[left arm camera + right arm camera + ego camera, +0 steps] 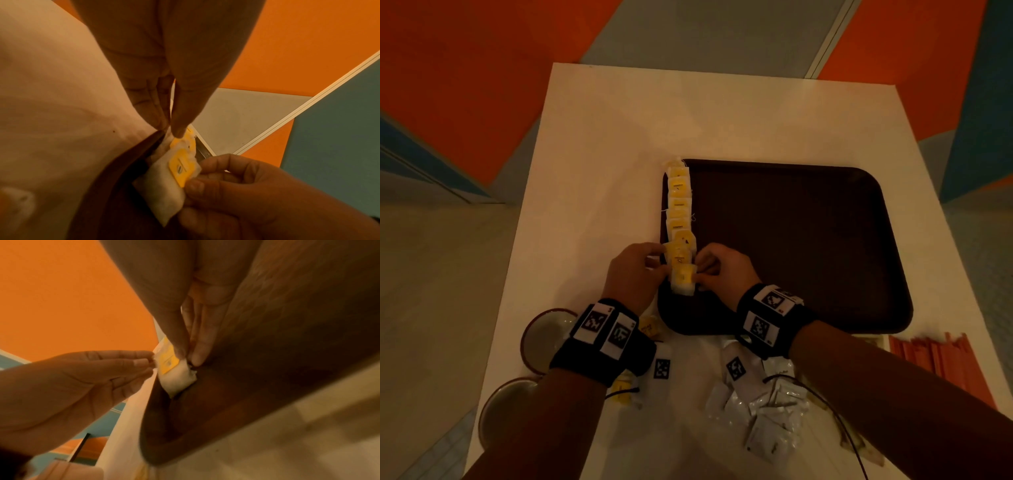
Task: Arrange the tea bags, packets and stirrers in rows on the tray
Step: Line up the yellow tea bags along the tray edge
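We note a dark brown tray [791, 246] on a white table [599, 164], its left rim well in from the table's left edge and its right rim near the right edge; the table's far half lies bare beyond the tray. A column of yellow-tagged tea bags [679, 219] runs along the tray's left rim from the far corner toward us, overlapping one another; we count roughly eight or nine, the overlap preventing an exact figure. The rest of the tray floor, to the right of the column, is bare. Our left hand [635, 274] sits at the rim outside the tray, fingers nearly straight with tips touching the left side of the column's near end. Our right hand [722, 270] is inside the tray, thumb and fingers pinching the right edge of the nearest tea bag [164, 191], which lies on the tray floor at the near-left corner. On the table near us, between tray and table edge: a loose heap of white packets [763, 411], too jumbled to count; a few more tea bags [625, 394] partly hidden under the left wrist; a bundle of orange stirrers [935, 359] at the right edge, number not resolvable; and two round dishes [541, 339] by the near-left edge.
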The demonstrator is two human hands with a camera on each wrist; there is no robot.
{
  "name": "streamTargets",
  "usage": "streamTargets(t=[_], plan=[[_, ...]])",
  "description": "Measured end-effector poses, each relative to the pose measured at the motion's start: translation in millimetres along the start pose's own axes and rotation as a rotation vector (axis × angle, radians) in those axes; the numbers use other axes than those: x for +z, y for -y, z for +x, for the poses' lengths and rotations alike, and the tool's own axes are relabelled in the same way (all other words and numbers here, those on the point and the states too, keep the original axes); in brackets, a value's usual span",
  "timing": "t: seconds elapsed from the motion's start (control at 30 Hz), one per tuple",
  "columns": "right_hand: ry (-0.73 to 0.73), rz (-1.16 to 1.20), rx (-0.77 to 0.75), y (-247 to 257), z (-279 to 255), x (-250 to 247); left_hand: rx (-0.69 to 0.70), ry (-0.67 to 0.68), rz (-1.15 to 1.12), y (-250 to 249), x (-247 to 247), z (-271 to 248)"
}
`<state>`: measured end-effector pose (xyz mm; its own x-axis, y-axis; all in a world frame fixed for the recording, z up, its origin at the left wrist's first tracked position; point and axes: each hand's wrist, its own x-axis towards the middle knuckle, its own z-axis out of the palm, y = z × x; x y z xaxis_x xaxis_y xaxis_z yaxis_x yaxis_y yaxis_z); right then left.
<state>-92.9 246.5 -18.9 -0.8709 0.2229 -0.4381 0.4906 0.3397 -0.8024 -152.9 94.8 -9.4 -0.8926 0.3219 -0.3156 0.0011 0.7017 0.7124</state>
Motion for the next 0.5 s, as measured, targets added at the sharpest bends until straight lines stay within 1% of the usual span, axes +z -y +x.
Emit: streamTargets(t=[0.1,0.13,0.23,0.3,0.37,0.5], plan=[[0.033,-0.042,-0.039,1.6,1.8,5.0,0.019,0.030,0.006,-4.5,2.0,1.3],[0.021,-0.057,-0.045,1.5,2.5,6.0,0.013,0.033,0.004,-4.7,2.7,1.5],[-0.076,-0.061,-0.023,-0.3,5.1,2.9,-0.028,0.005,-0.010,-1.7,3.6,1.3],[-0.099,-0.048,-0.010,-1.0,6.2,-1.2,-0.050,-0.013,-0.028,1.7,3.5,-0.4],[-0.058,-0.042,-0.013,0.1,5.7,-2.3,-0.051,-0.011,-0.040,3.1,3.7,-3.0],[0.006,-0.087,-0.091,3.5,4.2,3.6,-0.018,0.009,-0.034,2.7,4.6,-5.7]])
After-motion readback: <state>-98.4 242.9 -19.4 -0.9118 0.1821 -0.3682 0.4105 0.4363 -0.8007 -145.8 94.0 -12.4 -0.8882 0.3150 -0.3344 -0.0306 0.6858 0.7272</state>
